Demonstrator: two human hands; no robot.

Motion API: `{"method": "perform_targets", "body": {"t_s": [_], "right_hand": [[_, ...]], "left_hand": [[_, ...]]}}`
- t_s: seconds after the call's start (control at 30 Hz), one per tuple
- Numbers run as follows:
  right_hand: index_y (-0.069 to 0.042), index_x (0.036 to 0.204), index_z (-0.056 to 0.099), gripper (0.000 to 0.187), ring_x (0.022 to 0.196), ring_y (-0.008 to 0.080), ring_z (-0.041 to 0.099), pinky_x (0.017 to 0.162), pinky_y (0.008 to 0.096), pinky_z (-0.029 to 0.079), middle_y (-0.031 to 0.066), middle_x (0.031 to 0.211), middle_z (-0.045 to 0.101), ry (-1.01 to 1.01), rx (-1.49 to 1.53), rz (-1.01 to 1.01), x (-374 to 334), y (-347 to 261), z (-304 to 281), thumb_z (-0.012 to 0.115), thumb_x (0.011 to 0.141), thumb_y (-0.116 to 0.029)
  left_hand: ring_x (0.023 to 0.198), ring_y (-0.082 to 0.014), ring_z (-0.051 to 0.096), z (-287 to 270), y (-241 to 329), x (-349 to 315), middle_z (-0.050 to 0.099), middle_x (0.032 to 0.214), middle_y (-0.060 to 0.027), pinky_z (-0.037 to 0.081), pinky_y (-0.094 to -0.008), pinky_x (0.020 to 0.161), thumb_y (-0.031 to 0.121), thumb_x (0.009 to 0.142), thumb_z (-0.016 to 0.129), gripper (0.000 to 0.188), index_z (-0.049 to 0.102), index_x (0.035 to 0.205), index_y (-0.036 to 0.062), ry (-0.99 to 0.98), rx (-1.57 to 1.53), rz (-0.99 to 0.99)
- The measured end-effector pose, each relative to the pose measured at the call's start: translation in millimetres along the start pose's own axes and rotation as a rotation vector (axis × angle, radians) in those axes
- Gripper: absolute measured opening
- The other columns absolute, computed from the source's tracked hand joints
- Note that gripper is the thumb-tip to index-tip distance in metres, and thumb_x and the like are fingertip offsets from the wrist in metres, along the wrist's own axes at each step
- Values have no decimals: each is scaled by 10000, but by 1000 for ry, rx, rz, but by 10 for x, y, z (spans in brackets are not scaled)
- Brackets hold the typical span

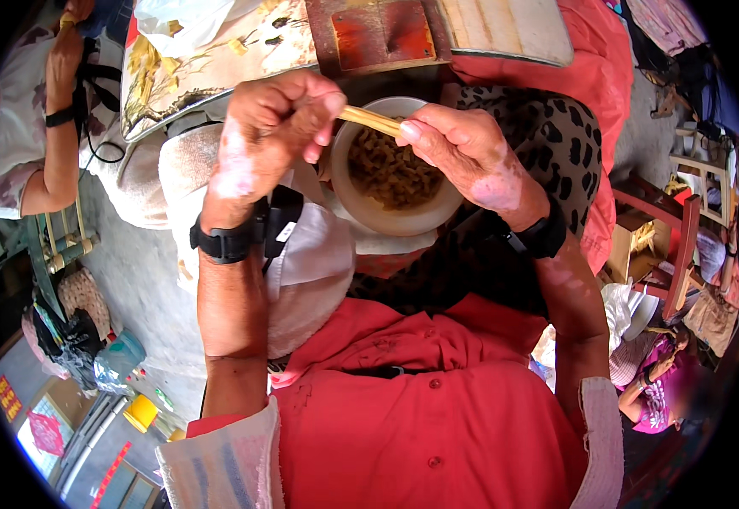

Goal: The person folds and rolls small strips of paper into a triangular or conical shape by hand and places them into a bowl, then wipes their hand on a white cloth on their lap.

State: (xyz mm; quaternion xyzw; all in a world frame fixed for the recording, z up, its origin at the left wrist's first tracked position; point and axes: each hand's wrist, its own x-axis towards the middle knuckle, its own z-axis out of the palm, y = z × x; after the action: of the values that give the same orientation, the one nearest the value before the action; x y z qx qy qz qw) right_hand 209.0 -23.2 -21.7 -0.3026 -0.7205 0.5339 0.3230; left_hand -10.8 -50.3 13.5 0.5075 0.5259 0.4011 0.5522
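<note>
A narrow, pale yellow strip (371, 120), with lines along its length like thin layers or sticks, is stretched between my two hands; its exact kind I cannot tell. My left hand (280, 123) pinches one end between thumb and fingers. The other end is in the pinch of my right hand (464, 151). Just below the strip, a round white bowl (341, 174) holds many small brownish-yellow pieces (395, 174). Both wrists wear black bands.
Beyond the bowl stands a table (217, 81) with yellow scraps and a white plastic bag (184, 30). A reddish-brown wooden board (384, 36) lies at its middle. At left, another person's arm (61, 127) reaches upward. A wooden frame (683, 246) stands at right; another person is at lower right.
</note>
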Motion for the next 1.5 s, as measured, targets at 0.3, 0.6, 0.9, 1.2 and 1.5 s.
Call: {"method": "perform_targets", "body": {"t_s": [0.3, 0.6, 0.9, 1.2, 1.5], "right_hand": [[28, 777, 537, 172, 542, 249, 410, 509, 337, 359, 133, 635, 466, 5, -3, -80, -18, 112, -6, 551, 902, -90], [12, 751, 538, 208, 499, 239, 358, 472, 345, 315, 133, 580, 409, -110, 3, -28, -64, 136, -31, 551, 908, -124], [30, 885, 587, 212, 557, 114, 467, 537, 250, 385, 79, 651, 531, -259, -66, 37, -12, -11, -92, 510, 943, -158], [23, 897, 570, 128, 574, 142, 500, 520, 272, 401, 76, 689, 567, 18, 142, -18, 6, 8, 88, 520, 921, -93], [38, 920, 558, 178, 577, 106, 460, 527, 249, 375, 49, 685, 530, 36, 284, 134, -36, -59, 67, 489, 938, -125]], "left_hand": [[1015, -344, 574, 290, 10, 29, 617, 1025, -192, 443, -381, 900, 125, 843, 609, 244, 586, 1049, -5, 7, 691, 553], [749, -317, 533, 454, -34, -91, 552, 764, -117, 435, -385, 692, 148, 814, 642, 196, 589, 952, 19, -99, 1010, 581], [643, -225, 606, 104, 67, -141, 644, 781, -134, 477, -310, 572, 54, 846, 598, 98, 622, 787, -20, -223, 561, 199], [473, -29, 273, -93, -39, -61, 409, 584, 44, 218, -178, 403, 198, 943, 514, 252, 579, 821, -12, 65, -682, 114], [814, -119, 615, 467, -38, -65, 678, 918, -99, 507, -253, 736, 57, 909, 563, 170, 634, 1039, -26, 56, 141, 210]]}}
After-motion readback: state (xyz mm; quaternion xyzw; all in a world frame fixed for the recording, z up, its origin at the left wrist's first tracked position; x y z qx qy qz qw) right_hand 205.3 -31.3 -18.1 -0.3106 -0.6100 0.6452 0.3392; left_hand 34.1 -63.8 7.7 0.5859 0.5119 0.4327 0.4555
